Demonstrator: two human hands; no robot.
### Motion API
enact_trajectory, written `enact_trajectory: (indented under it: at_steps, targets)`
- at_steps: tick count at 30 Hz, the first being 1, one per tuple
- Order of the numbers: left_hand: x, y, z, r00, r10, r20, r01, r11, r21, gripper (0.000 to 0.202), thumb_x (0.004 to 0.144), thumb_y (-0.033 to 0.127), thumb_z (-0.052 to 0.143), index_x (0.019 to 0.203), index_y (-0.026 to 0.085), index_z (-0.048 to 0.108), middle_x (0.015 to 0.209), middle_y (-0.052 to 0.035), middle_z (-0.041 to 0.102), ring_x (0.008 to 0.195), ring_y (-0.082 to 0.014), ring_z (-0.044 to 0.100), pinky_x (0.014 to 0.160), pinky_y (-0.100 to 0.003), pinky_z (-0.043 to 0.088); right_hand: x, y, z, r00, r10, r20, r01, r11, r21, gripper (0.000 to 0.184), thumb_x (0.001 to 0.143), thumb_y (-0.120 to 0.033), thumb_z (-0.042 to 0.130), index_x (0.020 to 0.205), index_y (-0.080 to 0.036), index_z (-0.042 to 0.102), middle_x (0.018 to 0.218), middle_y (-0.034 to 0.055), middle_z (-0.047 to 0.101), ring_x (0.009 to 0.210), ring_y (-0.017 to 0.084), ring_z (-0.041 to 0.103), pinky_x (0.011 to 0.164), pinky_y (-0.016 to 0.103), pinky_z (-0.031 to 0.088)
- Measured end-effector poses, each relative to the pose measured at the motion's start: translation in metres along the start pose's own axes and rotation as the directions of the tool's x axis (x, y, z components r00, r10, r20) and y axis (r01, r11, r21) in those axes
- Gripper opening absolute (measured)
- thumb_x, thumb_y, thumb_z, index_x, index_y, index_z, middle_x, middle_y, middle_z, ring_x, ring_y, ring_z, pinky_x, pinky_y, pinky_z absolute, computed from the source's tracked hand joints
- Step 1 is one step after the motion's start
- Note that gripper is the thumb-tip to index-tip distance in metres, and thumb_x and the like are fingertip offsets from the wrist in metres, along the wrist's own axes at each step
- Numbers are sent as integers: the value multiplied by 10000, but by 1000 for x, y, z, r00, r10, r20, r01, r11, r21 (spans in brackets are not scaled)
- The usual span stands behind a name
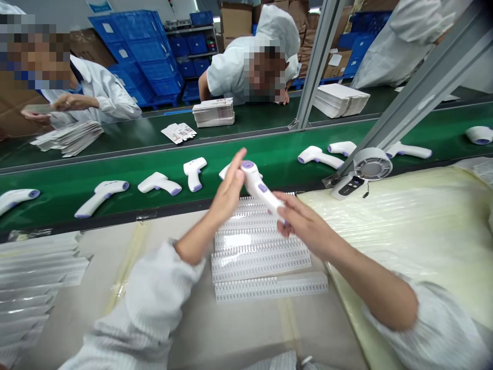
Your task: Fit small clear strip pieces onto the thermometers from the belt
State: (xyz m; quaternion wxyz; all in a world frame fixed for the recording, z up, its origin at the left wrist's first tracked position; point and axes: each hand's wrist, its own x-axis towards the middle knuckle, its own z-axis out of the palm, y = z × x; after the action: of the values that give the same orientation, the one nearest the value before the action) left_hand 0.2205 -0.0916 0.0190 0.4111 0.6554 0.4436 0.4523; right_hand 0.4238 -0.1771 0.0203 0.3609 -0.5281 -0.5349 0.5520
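A white handheld infrared thermometer [256, 180] with purple trim is held tilted above the bench. The fingers of my right hand [302, 221] are wrapped round the end of its handle. My left hand [229, 190] is flat, with its fingers stretched out, and its palm side lies against or just beside the thermometer's head; touching cannot be made out for certain. Under both hands lie several translucent strips [265, 259] with rows of small labels or tabs. Another thermometer on the belt is partly hidden behind my left hand.
Beyond the bench runs a green conveyor belt [254, 149] with several thermometers [102, 198] on it. A small fan [372, 164] stands near a slanted metal post [408, 97]. Stacked printed cards [213, 112] lie farther back, where co-workers in white lean or stand. Plastic sleeves [34, 288] lie left.
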Motion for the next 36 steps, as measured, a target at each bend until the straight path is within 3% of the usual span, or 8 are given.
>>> enact_trajectory:
  at_steps: [4, 9, 14, 18, 22, 27, 32, 36]
  targets:
    - [74, -42, -61, 963, -142, -227, 254, 757, 603, 806, 875, 333, 660, 1588, 195, 311, 1627, -200, 298, 1542, -433, 111, 1203, -648, 99, 82, 6, -32, 947, -156, -280, -44, 802, -595, 486, 1023, -250, 440, 1467, -73, 523, 1191, 202, 681, 1088, 334, 663, 927, 440, 526]
    - [103, -71, -108, 924, -241, -297, 373, 744, 555, 692, 705, 382, 810, 1274, 82, 554, 1406, -249, 466, 1458, -551, 183, 1123, -752, 180, 131, 15, -53, 920, -219, -326, -101, 670, -735, 493, 957, -135, 539, 1436, -20, 537, 1360, 320, 572, 1288, 464, 528, 1041, 584, 426]
    - [99, -61, -110, 949, -152, -276, 271, 840, 470, 503, 653, 279, 887, 1049, 126, 616, 1279, -124, 464, 1338, -423, 421, 1218, -599, 265, 88, 14, -47, 911, -327, -252, 6, 621, -784, 498, 936, -159, 615, 1430, -150, 557, 1504, 197, 509, 1377, 369, 458, 1116, 502, 398]
    - [83, -44, -114, 957, -77, -281, 178, 918, 355, 339, 849, 274, 778, 1129, 150, 634, 1047, -5, 526, 1182, -262, 554, 1173, -482, 425, 15, 15, -33, 947, -318, -37, 239, 781, -577, 149, 936, -261, 645, 1056, -232, 728, 1069, 73, 705, 864, 227, 665, 802, 383, 543]
    - [32, -16, -92, 975, -68, -214, 37, 989, -146, 474, 914, 248, 725, 1353, 232, 548, 1008, 30, 647, 913, -155, 650, 910, -403, 600, -42, 11, -11, 981, -170, 97, 191, 943, -272, 69, 914, -307, 692, 904, -252, 732, 935, 27, 708, 749, 176, 647, 693, 330, 544]
    - [-54, 29, -16, 983, -123, -134, 30, 836, -547, 588, 775, 386, 866, 1309, 363, 618, 1281, 1, 672, 1024, -207, 679, 837, -338, 635, -66, -3, 16, 967, -106, 231, 69, 984, 163, 641, 899, -338, 744, 1482, -375, 480, 1215, 43, 694, 852, 193, 695, 703, 334, 599]
    - [-85, 43, 16, 989, -130, -66, 90, 899, -429, 615, 784, 366, 844, 1342, 327, 588, 1299, -53, 630, 1109, -224, 635, 840, -295, 583, -73, -4, 22, 957, -289, 23, 285, 924, -254, 597, 941, -282, 656, 1515, -357, 509, 1045, 67, 721, 816, 256, 659, 734, 415, 581]
    - [-87, 33, 15, 986, -157, -46, 131, 926, -354, 605, 847, 489, 773, 1348, 283, 502, 1112, -65, 654, 932, -206, 647, 768, -304, 552, -80, -2, 14, 909, -357, 214, 415, 825, -384, 704, 870, -303, 761, 1524, -356, 506, 1147, 91, 712, 938, 308, 657, 829, 455, 571]
